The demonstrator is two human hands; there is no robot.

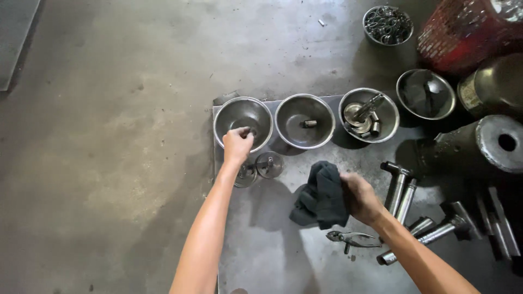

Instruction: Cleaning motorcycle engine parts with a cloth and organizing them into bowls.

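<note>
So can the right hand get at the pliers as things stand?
Probably yes. The pliers lie bare on the metal sheet just below the right hand, nothing over them. But that hand is holding the dark rag, so it would likely have to drop it first.

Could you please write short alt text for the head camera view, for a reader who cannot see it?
A person's left hand reaches into the leftmost of three steel bowls lined up on a metal sheet, gripping a small part, while the right hand holds a dark rag. Pliers lie near the right wrist, with metal shafts to the right.
</note>
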